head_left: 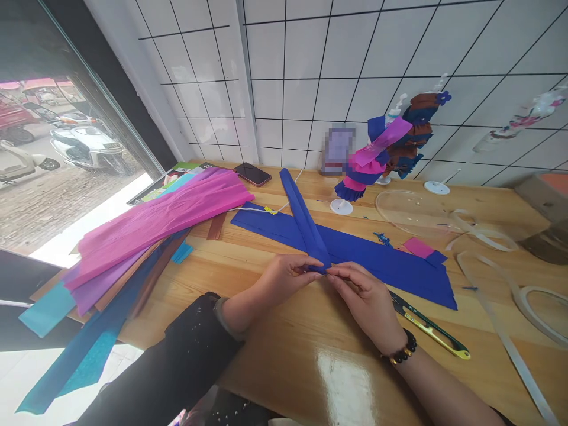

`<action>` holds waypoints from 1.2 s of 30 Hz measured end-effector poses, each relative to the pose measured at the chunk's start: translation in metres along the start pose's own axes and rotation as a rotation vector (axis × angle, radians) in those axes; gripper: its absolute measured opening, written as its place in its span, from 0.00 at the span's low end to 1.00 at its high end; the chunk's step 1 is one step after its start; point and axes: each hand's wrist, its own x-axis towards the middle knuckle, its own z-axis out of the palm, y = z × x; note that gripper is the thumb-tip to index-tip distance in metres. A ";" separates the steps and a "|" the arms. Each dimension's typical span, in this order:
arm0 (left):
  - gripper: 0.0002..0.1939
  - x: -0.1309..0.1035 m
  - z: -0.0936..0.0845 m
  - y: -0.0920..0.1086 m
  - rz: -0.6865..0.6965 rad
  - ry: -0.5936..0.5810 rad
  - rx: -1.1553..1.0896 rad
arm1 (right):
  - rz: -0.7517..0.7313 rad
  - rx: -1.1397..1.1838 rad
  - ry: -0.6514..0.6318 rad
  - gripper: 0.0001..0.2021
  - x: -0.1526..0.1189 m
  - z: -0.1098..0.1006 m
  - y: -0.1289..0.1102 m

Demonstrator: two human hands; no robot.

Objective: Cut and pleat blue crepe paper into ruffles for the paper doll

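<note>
A long, folded strip of blue crepe paper point(299, 207) runs away from me across the table. My left hand point(296, 273) pinches its near end from the left, thumb and fingers closed. From the other side my right hand point(361, 296) pinches the same end, fingertips almost meeting the left ones. Beneath the strip lies a wider flat sheet of blue crepe paper point(390, 263). Just right of my right hand are scissors point(437, 331) with yellow and dark green handles, their tips hidden by the hand.
Pink crepe paper point(164, 213) tops a pile of coloured sheets overhanging the table's left edge. A phone point(252, 174) lies by the wall. Ruffled paper decorations on stands point(368, 154) rise at the back. Rolls of white tape point(541, 307) and a clear disc point(408, 212) are at right.
</note>
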 end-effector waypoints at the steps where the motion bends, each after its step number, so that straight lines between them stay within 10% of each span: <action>1: 0.11 0.000 0.000 0.000 0.004 -0.008 -0.010 | 0.000 0.005 0.000 0.08 0.000 0.001 0.000; 36: 0.10 0.002 0.003 -0.007 -0.096 0.056 -0.343 | 0.459 0.361 0.075 0.11 0.006 -0.003 -0.004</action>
